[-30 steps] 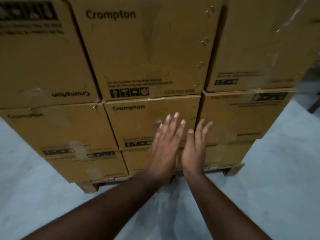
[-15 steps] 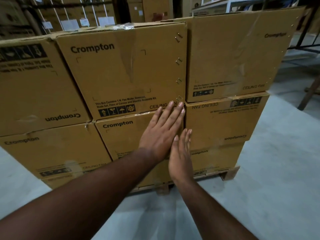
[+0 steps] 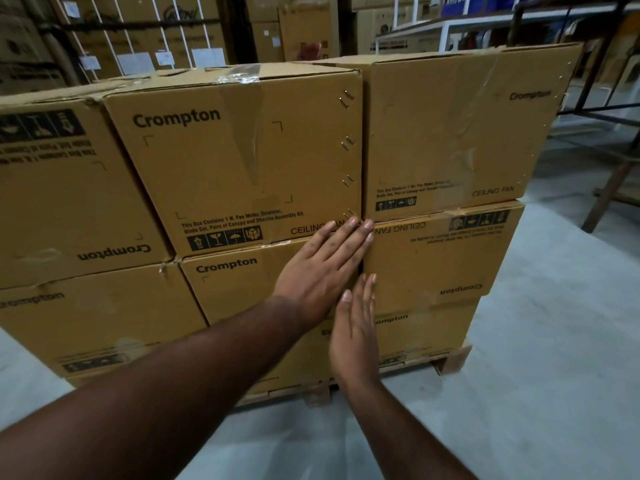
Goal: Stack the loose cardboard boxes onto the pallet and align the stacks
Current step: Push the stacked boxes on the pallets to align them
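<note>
Brown "Crompton" ceiling-fan boxes stand three columns wide and three layers high on a wooden pallet [image 3: 452, 360]. My left hand [image 3: 323, 268] lies flat, fingers together, on the middle-layer centre box [image 3: 239, 289], its fingertips reaching the seam by the top centre box [image 3: 239, 161]. My right hand [image 3: 355, 330] lies flat just below it, over the vertical gap beside the middle-layer right box [image 3: 436, 258]. Neither hand grips anything. The top right box [image 3: 457, 133] sits level with the top centre one.
Grey concrete floor [image 3: 540, 358] runs to the right and in front of the pallet. A dark metal frame with a wooden leg [image 3: 609, 188] stands at the right. Behind are more stacked cartons [image 3: 149, 36] and white shelving [image 3: 446, 29].
My head has lifted, so the top of the stack and the store behind came into view. My left hand slid up toward the seam under the top box; my right hand stays flat below it.
</note>
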`<state>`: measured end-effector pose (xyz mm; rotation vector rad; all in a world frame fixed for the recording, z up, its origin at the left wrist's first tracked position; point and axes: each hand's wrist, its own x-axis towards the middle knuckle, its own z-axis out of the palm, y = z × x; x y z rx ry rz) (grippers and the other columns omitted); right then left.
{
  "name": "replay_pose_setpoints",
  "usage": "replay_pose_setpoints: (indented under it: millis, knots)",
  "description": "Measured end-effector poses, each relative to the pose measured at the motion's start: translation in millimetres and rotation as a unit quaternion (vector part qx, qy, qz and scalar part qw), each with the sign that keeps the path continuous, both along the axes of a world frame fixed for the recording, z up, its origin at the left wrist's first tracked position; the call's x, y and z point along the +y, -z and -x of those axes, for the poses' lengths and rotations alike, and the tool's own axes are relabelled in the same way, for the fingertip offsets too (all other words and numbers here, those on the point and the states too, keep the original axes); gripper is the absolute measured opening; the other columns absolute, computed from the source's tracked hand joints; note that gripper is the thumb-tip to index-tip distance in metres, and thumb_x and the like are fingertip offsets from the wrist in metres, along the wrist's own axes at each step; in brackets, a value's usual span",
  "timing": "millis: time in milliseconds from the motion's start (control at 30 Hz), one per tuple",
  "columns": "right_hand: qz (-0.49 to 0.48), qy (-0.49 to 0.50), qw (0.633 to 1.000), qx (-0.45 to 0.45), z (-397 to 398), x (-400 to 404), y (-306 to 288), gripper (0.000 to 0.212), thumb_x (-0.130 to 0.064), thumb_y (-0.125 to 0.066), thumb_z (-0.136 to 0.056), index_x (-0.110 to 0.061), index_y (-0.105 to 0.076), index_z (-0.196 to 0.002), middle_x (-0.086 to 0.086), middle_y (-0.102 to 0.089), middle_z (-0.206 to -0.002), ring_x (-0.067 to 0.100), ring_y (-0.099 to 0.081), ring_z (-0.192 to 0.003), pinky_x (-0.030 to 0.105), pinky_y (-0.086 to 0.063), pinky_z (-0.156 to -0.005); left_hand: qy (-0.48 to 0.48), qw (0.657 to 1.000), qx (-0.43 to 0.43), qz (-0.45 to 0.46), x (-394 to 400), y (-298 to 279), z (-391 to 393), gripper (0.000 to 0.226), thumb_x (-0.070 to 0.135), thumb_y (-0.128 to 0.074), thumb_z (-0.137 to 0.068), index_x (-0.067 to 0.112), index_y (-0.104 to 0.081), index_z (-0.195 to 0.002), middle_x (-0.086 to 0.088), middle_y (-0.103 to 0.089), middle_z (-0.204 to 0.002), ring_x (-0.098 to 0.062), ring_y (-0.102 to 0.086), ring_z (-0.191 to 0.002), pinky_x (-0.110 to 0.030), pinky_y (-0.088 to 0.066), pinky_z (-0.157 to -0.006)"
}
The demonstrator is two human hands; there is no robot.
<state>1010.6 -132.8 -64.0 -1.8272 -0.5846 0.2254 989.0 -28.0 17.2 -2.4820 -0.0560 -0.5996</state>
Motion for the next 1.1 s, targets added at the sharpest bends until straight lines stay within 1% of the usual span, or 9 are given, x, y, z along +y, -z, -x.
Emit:
replay_pose_setpoints:
  millis: [133, 233, 333, 467, 633, 800, 900, 1000, 1100]
  knots:
    - [0.013, 0.016, 1.000, -0.022, -1, -1, 3, 0.069, -0.072, -0.005, -0.095, -0.050, 0.004, -0.160, -0.036, 0.021, -0.163, -0.001, 0.015, -0.155, 0.033, -0.021, -0.114, 0.000, 1.000, -0.004, -0.017, -3, -3, 3, 0.073, 0.036, -0.037, -0.107, 0.005, -0.005, -0.164, -0.013, 0.005, -0.173, -0.030, 0.007, -0.160, -0.046, 0.007, -0.129]
    - [-0.003, 0.030, 1.000, 0.002, 5, 2, -1, 0.067, -0.073, -0.005, -0.095, -0.052, 0.002, -0.159, -0.037, 0.020, -0.163, 0.002, 0.009, -0.157, 0.043, -0.028, -0.121, 0.019, 0.999, -0.002, -0.030, -4, -21, 0, 0.078, 0.039, -0.042, -0.103, 0.006, -0.007, -0.165, -0.013, 0.003, -0.173, -0.030, 0.010, -0.159, -0.047, 0.011, -0.128]
    - [-0.006, 0.038, 0.999, 0.010, 8, 6, -6, 0.065, -0.073, -0.004, -0.097, -0.054, 0.004, -0.158, -0.039, 0.024, -0.160, 0.003, 0.011, -0.157, 0.051, -0.026, -0.126, 0.004, 0.999, -0.010, -0.049, -5, -48, -10, 0.084, 0.043, -0.043, -0.101, 0.009, 0.001, -0.165, -0.011, 0.010, -0.173, -0.029, 0.018, -0.158, -0.047, 0.016, -0.126]
    - [0.001, 0.049, 0.999, -0.009, 8, 8, -6, 0.062, -0.070, -0.003, -0.098, -0.052, 0.008, -0.156, -0.037, 0.028, -0.158, 0.001, 0.018, -0.155, 0.046, -0.018, -0.128, -0.034, 0.995, 0.029, -0.091, -3, -60, -9, 0.083, 0.049, -0.028, -0.102, 0.010, 0.013, -0.162, -0.010, 0.025, -0.169, -0.029, 0.030, -0.154, -0.047, 0.027, -0.121]
    - [0.009, 0.053, 0.998, -0.025, 8, 9, -2, 0.066, -0.067, -0.005, -0.099, -0.045, 0.005, -0.161, -0.030, 0.025, -0.162, 0.003, 0.019, -0.155, 0.047, -0.020, -0.128, -0.036, 0.996, 0.026, -0.075, -2, -61, 0, 0.080, 0.050, -0.018, -0.100, 0.009, 0.011, -0.163, -0.011, 0.024, -0.169, -0.029, 0.028, -0.154, -0.047, 0.026, -0.122]
    - [0.027, 0.061, 0.995, -0.079, 6, 9, 5, 0.060, -0.047, -0.021, -0.108, -0.038, 0.004, -0.163, -0.019, 0.023, -0.168, 0.008, 0.019, -0.157, 0.041, -0.019, -0.128, -0.017, 0.999, 0.040, -0.023, -7, -55, 0, 0.083, 0.055, -0.018, -0.100, 0.008, 0.008, -0.163, -0.012, 0.020, -0.170, -0.028, 0.026, -0.156, -0.046, 0.020, -0.125]
    - [0.020, 0.072, 0.990, -0.123, 4, 10, 6, 0.061, -0.039, -0.029, -0.110, -0.031, -0.003, -0.165, -0.016, 0.018, -0.171, 0.008, 0.016, -0.158, 0.044, -0.027, -0.127, -0.002, 0.998, 0.059, -0.001, -4, -43, 7, 0.080, 0.052, -0.016, -0.100, 0.009, 0.007, -0.163, -0.012, 0.018, -0.171, -0.028, 0.023, -0.157, -0.045, 0.017, -0.126]
    - [0.001, 0.070, 0.990, -0.124, -1, 11, 7, 0.061, -0.033, -0.033, -0.111, -0.033, -0.001, -0.163, -0.019, 0.014, -0.171, 0.006, 0.013, -0.159, 0.051, -0.037, -0.121, -0.001, 0.996, 0.084, 0.008, -1, -30, 12, 0.086, 0.055, -0.031, -0.102, 0.010, 0.008, -0.164, -0.011, 0.019, -0.171, -0.027, 0.022, -0.157, -0.044, 0.017, -0.126]
    - [-0.008, 0.102, 0.984, -0.144, -4, 9, 6, 0.072, -0.021, -0.041, -0.108, -0.036, 0.001, -0.164, -0.025, 0.013, -0.170, 0.003, 0.011, -0.158, 0.054, -0.044, -0.114, 0.006, 0.997, 0.082, 0.000, -1, -26, 10, 0.092, 0.058, -0.040, -0.101, 0.010, 0.007, -0.164, -0.010, 0.022, -0.170, -0.028, 0.022, -0.157, -0.044, 0.017, -0.126]
